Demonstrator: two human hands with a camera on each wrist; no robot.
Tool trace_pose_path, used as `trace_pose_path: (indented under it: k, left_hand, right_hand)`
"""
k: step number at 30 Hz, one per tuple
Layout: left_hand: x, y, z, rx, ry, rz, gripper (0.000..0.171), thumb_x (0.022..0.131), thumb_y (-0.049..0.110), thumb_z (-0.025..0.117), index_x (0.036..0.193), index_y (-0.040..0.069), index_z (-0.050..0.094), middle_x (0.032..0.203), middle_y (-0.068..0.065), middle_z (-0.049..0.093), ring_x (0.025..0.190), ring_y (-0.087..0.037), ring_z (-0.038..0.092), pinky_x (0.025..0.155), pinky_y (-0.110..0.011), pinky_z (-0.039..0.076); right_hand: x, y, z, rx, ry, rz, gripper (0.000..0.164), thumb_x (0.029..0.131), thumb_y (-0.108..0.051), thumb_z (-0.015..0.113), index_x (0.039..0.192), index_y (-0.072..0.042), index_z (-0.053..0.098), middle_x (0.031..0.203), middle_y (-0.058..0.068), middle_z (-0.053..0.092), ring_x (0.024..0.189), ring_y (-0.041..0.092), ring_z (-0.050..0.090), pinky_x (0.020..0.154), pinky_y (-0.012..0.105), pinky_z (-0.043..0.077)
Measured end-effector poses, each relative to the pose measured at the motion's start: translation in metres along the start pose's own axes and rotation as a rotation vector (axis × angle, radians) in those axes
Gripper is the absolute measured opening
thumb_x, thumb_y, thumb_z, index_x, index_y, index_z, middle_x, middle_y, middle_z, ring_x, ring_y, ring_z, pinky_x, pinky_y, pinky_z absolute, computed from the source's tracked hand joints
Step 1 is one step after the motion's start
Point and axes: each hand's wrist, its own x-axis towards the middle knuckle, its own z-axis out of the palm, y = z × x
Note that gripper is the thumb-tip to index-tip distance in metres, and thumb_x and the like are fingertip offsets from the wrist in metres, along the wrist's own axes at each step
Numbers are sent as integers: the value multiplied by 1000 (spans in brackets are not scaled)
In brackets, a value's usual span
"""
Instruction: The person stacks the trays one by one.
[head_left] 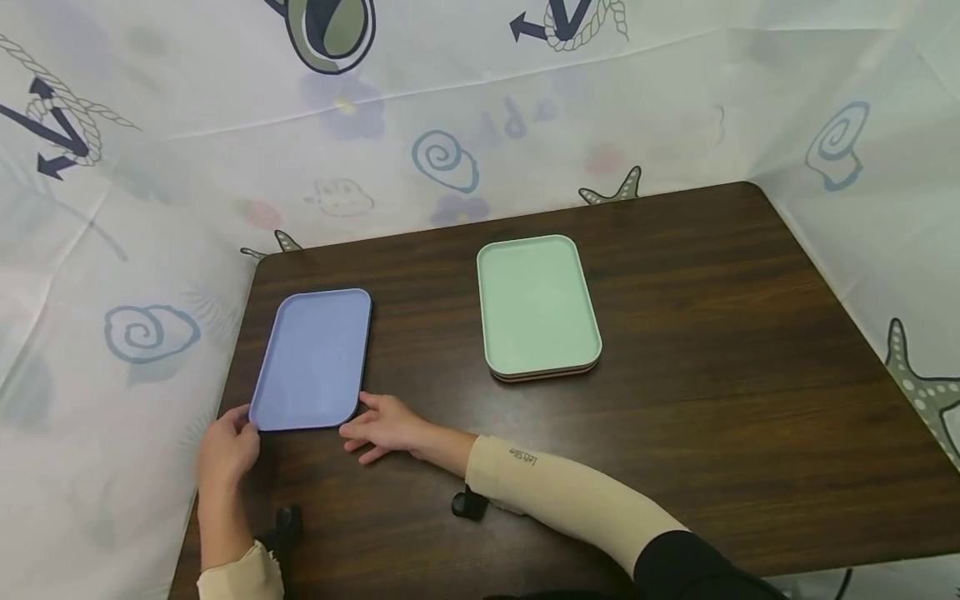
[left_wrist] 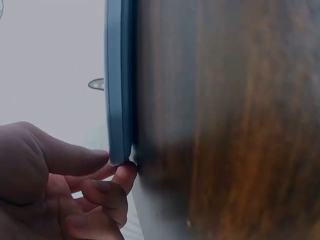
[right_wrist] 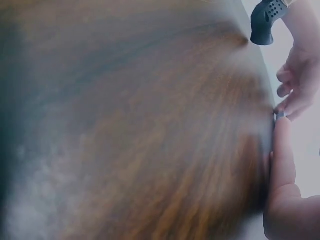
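Note:
A blue rectangular tray lies on the left part of the dark wooden table. At its near left corner my left hand holds the edge. In the left wrist view, the thumb of that hand meets the rim of the tray, and curled fingers touch from the other side. My right hand is at the near right corner, thumb by the side edge and the other fingers spread loosely over the table. The right wrist view shows mostly blurred tabletop, with part of the right hand at its edge.
Light green trays are stacked near the middle of the table, with brownish edges showing underneath. A patterned white cloth hangs behind and along the sides. Black wrist devices sit low by both forearms.

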Motion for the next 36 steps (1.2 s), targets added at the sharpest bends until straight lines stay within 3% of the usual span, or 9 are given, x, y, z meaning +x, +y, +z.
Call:
trace_pose_path:
  k: [8, 18, 26, 30, 36]
  left_hand:
    - [-6, 1, 2, -18, 7, -22, 43, 98, 13, 42, 132, -13, 48, 110, -35, 58, 93, -46, 56, 77, -54, 42]
    - [-20, -2, 6, -130, -80, -59, 46, 101, 17, 43, 136, -14, 44, 118, -36, 55, 104, -45, 53, 83, -52, 41]
    - [-29, -1, 8, -169, -111, -38, 42, 100, 17, 48, 131, -12, 50, 103, -24, 62, 90, -28, 52, 71, -32, 41]
    - [-33, 1, 7, -207, -161, -40, 45, 101, 20, 49, 133, -11, 48, 109, -24, 62, 89, -20, 54, 72, -27, 42]
    - [-40, 4, 8, -315, -214, -78, 47, 101, 17, 50, 137, -12, 42, 100, -10, 63, 81, -6, 55, 69, -21, 45]
  right_hand:
    - [-2, -2, 0, 22, 70, 3, 72, 92, -7, 69, 151, 2, 30, 106, 15, 71, 92, 29, 71, 66, 37, 58]
    - [-7, -2, -4, 15, 186, -20, 53, 93, -4, 65, 142, 3, 45, 99, 17, 71, 85, 30, 72, 60, 35, 57]
    - [-9, 0, -11, -41, 246, -68, 27, 92, -2, 64, 115, -2, 51, 82, 17, 70, 71, 33, 72, 51, 32, 55]
    - [-11, -3, -17, -51, 249, -68, 23, 92, 0, 62, 111, -2, 50, 81, 21, 69, 71, 35, 71, 50, 31, 55]
    - [-15, -5, -23, -99, 243, -66, 22, 91, 2, 62, 110, 0, 50, 80, 21, 69, 67, 32, 71, 51, 32, 55]
